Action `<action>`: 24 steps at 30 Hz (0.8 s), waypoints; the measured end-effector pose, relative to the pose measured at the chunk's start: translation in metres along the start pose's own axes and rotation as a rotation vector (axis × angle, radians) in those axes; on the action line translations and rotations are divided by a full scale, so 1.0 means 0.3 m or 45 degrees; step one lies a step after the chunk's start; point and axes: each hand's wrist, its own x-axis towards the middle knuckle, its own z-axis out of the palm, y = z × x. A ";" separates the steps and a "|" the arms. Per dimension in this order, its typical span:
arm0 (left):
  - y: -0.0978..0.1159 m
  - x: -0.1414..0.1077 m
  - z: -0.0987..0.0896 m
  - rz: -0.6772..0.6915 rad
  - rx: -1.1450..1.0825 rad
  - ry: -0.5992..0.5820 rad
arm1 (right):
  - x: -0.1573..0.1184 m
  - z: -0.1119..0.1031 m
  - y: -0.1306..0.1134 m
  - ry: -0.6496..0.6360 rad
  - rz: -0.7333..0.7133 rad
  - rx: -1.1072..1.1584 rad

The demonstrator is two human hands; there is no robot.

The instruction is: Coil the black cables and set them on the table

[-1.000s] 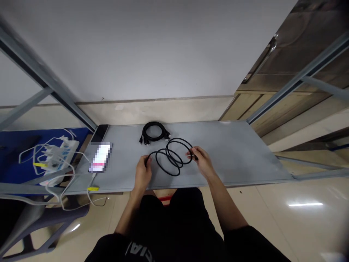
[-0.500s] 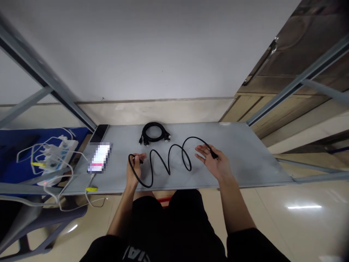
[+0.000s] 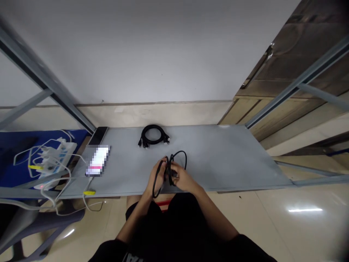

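Note:
A black cable (image 3: 186, 160) is gathered in loose loops between my two hands, above the front half of the grey shelf (image 3: 226, 156). My left hand (image 3: 156, 177) is closed around its left loops, thumb on top. My right hand (image 3: 182, 177) grips the right side, with a dark plug end (image 3: 173, 174) by its fingers. The fingertips of both hands are partly hidden behind the loops. Farther back lies a coiled bundle of black cables (image 3: 153, 134), its connectors pointing toward me; neither hand touches it.
On the left a phone (image 3: 98, 160) with a lit, blurred screen has a white charging cable attached. Behind it lies a dark flat object (image 3: 98, 135). A white power strip (image 3: 58, 160) with several plugs and tangled white wires rests on a blue surface. Metal posts (image 3: 300, 85) flank the shelf.
My hands have come together from wide apart, the right moving left and the left moving right. The stretched wavy cable is now bunched into loops between them.

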 end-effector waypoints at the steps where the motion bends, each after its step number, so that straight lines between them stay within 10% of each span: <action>1: 0.001 -0.006 0.010 -0.008 -0.040 -0.022 | 0.001 0.011 0.002 0.018 -0.054 -0.040; 14: 0.051 0.018 -0.025 -0.012 -0.021 -0.221 | 0.029 -0.055 -0.047 -0.018 -0.104 -0.402; 24: 0.058 0.064 -0.266 0.031 0.428 -0.317 | -0.016 -0.256 -0.008 0.290 0.046 -0.574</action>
